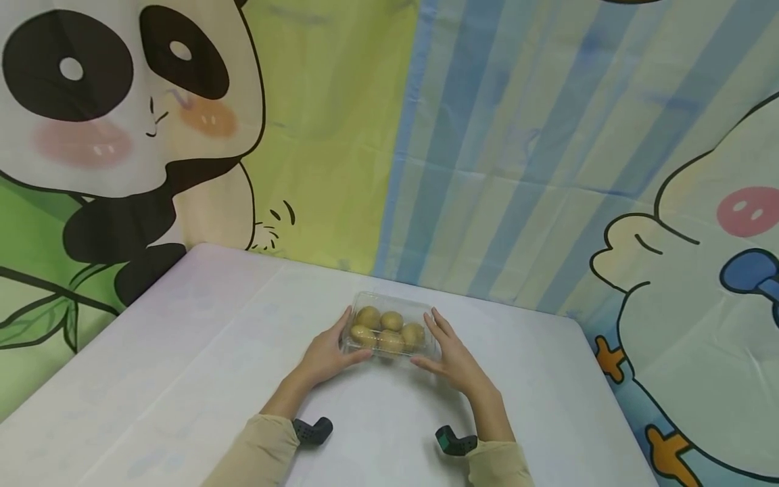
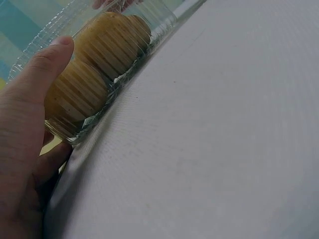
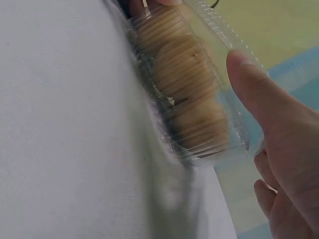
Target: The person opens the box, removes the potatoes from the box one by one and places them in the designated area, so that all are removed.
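A clear plastic clamshell box (image 1: 391, 328) holding several round brownish-yellow fruits (image 1: 392, 320) sits on the white table (image 1: 182, 358), towards its far side. My left hand (image 1: 328, 348) lies against the box's left end, fingers stretched along the side and thumb on the near edge. My right hand (image 1: 453, 355) flanks the right end in the same way with straight fingers. In the left wrist view my thumb (image 2: 40, 79) touches the ribbed box wall (image 2: 114, 45). The right wrist view shows my thumb (image 3: 259, 94) at the lid's rim (image 3: 219, 30), over the fruits (image 3: 194, 99).
Cartoon curtains hang close behind the table: a panda (image 1: 109, 108) at the left, blue stripes (image 1: 517, 149) in the middle, a white figure (image 1: 700, 284) at the right. The table's right edge (image 1: 615, 406) runs near my right arm. Black wrist cameras (image 1: 312, 430) sit on both sleeves.
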Tool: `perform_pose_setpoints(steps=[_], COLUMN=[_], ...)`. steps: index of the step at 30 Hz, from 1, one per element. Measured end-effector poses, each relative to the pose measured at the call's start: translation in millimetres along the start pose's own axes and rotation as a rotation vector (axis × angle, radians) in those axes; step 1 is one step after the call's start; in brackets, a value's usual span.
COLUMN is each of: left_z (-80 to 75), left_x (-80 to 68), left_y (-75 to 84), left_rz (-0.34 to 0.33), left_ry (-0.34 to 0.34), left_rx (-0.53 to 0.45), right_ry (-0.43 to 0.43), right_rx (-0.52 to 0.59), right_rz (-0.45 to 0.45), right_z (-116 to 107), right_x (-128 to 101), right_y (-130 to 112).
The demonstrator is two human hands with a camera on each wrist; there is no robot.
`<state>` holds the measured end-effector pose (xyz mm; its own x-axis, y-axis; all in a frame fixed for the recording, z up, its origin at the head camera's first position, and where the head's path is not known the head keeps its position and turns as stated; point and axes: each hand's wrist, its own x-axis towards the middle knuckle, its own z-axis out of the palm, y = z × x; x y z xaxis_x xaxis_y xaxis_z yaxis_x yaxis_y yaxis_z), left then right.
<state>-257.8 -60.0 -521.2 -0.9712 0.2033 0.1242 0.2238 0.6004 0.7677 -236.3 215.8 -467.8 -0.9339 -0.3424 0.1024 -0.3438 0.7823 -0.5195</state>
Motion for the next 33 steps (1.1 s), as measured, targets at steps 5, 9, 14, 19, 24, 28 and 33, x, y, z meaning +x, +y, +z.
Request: perform_pose_setpoints(steps=[5,9,14,19,24,28,33], left_z=[-1.4,-0.7,1.2,2.6,2.7,2.6,3.7], left_x=[-0.4,0.1,0.9,1.5,2.0,2.0,1.9], left_y=[3.0,2.6,0.2,-0.6,-1.0,-1.0,-1.0], left_rz=[-0.008,-0.01,-0.02,-0.026,-0.022,-0.012,-0.016], left_ry=[0.0,0.004,-0.004,0.001,0.008,0.011,0.012], left_rx=[-0.004,0.004,0.003,0.008,0.018,0.018,0.024], right_ry=[0.015,0.043,0.077,0.139,0.244,0.297,0.342], right_rx=[0.008,-0.014,-0.039,-0.088,-0.132,-0.143,-0.156], right_rz=[0.028,0.036,0.045,0.014,-0.035,-0.048,-0.067], right_z=[6,9,10,10,11,13,14], right_x=[2,4,4,5,6,6,5], right_y=[-3,-6,-7,-7,-6,-5,-4])
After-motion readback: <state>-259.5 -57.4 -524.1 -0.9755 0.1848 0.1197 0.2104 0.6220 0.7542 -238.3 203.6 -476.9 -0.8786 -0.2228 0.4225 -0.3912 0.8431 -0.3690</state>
